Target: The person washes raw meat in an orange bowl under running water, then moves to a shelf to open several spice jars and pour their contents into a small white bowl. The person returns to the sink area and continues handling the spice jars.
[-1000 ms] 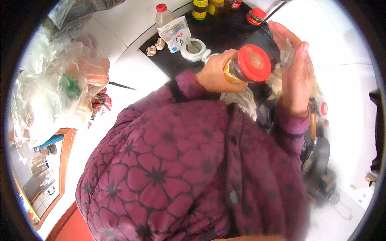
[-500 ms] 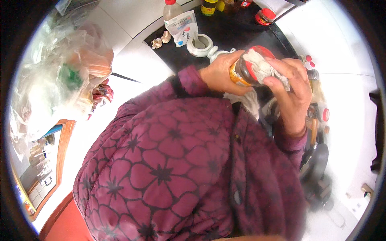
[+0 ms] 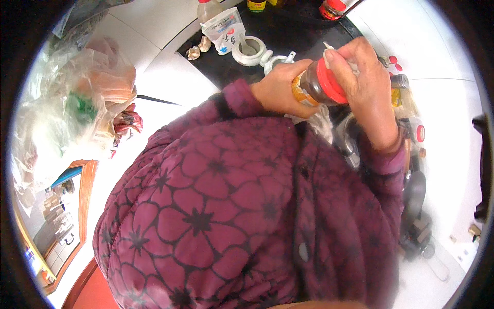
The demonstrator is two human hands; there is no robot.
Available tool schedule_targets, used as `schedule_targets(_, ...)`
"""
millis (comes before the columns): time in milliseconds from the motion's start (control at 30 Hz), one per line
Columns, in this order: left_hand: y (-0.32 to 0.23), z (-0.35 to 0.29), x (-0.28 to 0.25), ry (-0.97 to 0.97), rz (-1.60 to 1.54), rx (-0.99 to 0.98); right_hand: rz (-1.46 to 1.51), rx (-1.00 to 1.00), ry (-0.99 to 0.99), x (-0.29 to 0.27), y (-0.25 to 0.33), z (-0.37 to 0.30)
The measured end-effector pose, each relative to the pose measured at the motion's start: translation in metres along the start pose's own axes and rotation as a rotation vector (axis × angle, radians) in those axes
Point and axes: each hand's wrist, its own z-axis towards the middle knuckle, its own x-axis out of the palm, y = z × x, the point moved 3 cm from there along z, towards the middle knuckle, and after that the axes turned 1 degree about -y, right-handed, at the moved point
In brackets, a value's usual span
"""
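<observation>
My left hand (image 3: 283, 91) is wrapped round a glass jar (image 3: 312, 82) with dark contents and a yellow label, held tilted in front of my chest. Its red lid (image 3: 331, 82) faces right. Against that lid my right hand (image 3: 366, 85) is closed, pinching a crumpled white cloth (image 3: 328, 47) that is mostly hidden by the fingers. Just beyond my left hand, two white ceramic pots stand on the black surface: an open pot (image 3: 249, 50) with a spoon in it, and a smaller pot (image 3: 278, 62) with a spoon handle sticking out.
Behind the pots stand a white printed pouch (image 3: 225, 31), a red-capped bottle (image 3: 209, 9) and garlic bulbs (image 3: 193, 52). A red-lidded jar (image 3: 332, 9) sits at the far right of the black counter (image 3: 288, 28). Plastic bags (image 3: 77, 98) fill the left; bottles and a dark pan (image 3: 415, 193) line the right.
My right hand has curled and shifted to the far side of the lid. The cloth, spread over the lid before, is now bunched under my fingers, leaving more red showing.
</observation>
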Motion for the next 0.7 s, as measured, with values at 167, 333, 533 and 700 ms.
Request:
schedule_targets(167,0.003,-0.006,-0.009,-0.027,0.041,-0.051,0.014,0.148,0.041,-0.003,-0.001,-0.021)
schedule_targets(333,0.008,-0.003,-0.003,-0.010,0.004,-0.035,-0.008,-0.116,0.068,-0.001,0.014,-0.022)
schedule_targets(533,0.005,-0.005,0.002,0.071,-0.034,-0.145,0.028,-0.005,0.002,0.008,-0.011,0.006)
schedule_targets(700,0.005,-0.002,-0.017,-0.068,-0.041,-0.104,0.020,0.048,0.067,0.012,-0.026,-0.023)
